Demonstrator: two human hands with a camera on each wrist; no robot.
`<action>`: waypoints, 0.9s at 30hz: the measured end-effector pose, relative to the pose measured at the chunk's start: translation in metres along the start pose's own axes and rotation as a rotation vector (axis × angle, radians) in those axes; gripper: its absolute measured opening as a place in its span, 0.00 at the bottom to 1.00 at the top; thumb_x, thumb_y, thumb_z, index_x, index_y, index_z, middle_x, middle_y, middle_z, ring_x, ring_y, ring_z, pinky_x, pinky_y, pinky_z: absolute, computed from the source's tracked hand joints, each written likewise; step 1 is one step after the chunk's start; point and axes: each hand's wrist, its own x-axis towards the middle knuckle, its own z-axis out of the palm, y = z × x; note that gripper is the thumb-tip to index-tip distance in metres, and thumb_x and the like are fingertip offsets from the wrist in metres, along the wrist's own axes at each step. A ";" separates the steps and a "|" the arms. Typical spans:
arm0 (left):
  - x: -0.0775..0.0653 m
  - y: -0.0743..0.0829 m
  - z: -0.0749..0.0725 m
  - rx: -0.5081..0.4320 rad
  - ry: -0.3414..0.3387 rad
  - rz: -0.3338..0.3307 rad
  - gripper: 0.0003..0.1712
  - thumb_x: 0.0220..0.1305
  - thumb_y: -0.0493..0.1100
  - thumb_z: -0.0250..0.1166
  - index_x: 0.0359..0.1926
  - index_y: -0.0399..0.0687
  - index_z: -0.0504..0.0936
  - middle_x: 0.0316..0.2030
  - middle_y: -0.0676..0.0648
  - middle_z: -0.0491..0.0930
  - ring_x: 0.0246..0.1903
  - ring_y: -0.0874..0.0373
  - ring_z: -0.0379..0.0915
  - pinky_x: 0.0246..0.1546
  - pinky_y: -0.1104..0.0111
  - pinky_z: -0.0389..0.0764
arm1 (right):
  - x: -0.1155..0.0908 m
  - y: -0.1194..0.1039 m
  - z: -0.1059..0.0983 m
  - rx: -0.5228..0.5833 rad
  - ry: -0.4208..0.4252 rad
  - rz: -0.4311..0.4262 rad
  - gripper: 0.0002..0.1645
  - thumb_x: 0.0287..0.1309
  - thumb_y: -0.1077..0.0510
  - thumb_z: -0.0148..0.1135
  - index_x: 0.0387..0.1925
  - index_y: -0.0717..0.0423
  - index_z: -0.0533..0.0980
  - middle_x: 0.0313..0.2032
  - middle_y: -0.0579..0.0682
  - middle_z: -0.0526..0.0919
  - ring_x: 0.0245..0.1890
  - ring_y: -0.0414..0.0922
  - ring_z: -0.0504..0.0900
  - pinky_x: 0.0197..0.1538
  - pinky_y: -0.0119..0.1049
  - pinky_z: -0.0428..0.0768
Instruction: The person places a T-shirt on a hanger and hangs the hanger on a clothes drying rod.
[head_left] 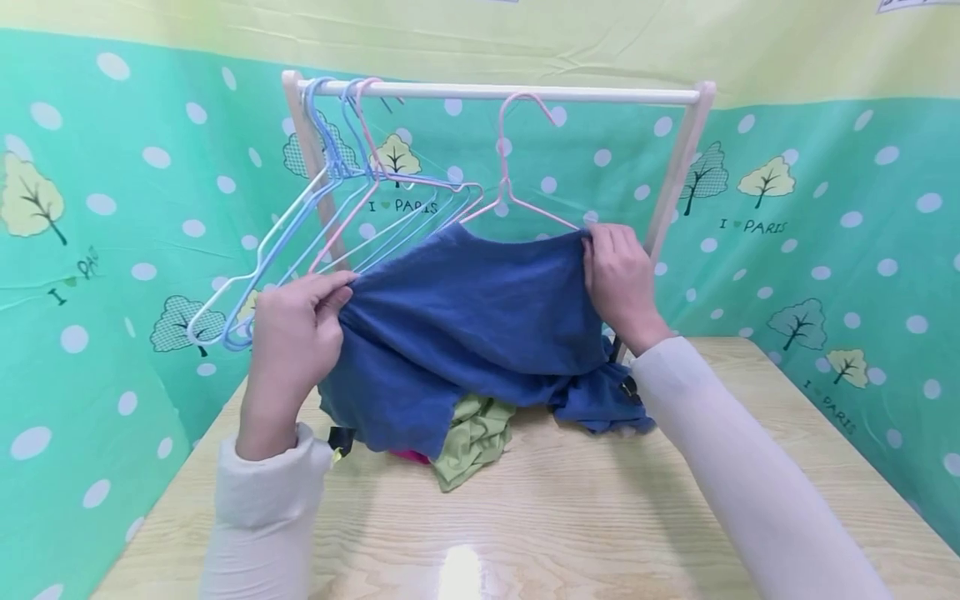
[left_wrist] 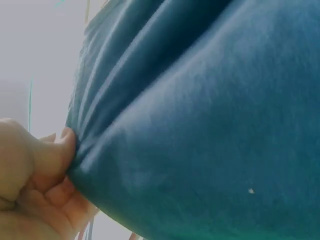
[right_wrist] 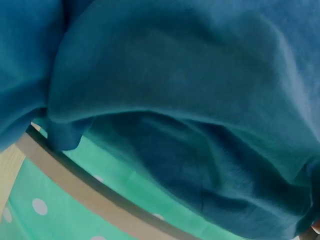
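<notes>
Pinching opposite edges of the blue cloth garment [head_left: 480, 312], the left hand [head_left: 296, 337] and right hand [head_left: 621, 279] are holding it across the lower part of the thin pink hanger [head_left: 504, 167]; uneven pulling could be dragging that hanger askew. Below, the pale wood-grain desk [head_left: 600, 521] is reflecting light; green dotted tree-print curtains [head_left: 900, 225] are hanging around it

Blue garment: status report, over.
Left hand, right hand: both gripping. Blue garment: spread between them. Pink hanger: bottom hidden by garment, inside or behind unclear.
</notes>
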 end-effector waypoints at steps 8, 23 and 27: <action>-0.002 0.011 0.012 0.104 0.159 -0.095 0.13 0.64 0.25 0.60 0.40 0.34 0.90 0.34 0.37 0.88 0.33 0.39 0.87 0.34 0.46 0.82 | 0.002 -0.007 -0.004 0.088 -0.055 0.109 0.16 0.76 0.60 0.54 0.52 0.71 0.77 0.47 0.67 0.82 0.52 0.64 0.79 0.59 0.54 0.77; -0.005 0.015 0.027 0.130 0.268 -0.110 0.12 0.64 0.24 0.59 0.36 0.34 0.89 0.34 0.37 0.88 0.34 0.39 0.86 0.36 0.48 0.80 | 0.016 -0.048 -0.020 0.299 0.095 0.159 0.15 0.69 0.65 0.59 0.53 0.70 0.78 0.49 0.65 0.83 0.51 0.62 0.78 0.59 0.53 0.74; -0.006 0.014 0.031 0.152 0.273 -0.093 0.12 0.63 0.25 0.59 0.35 0.36 0.89 0.33 0.38 0.88 0.33 0.39 0.86 0.32 0.48 0.79 | 0.019 -0.068 -0.021 0.370 0.139 0.122 0.13 0.69 0.65 0.59 0.50 0.69 0.81 0.44 0.63 0.85 0.47 0.59 0.81 0.54 0.50 0.78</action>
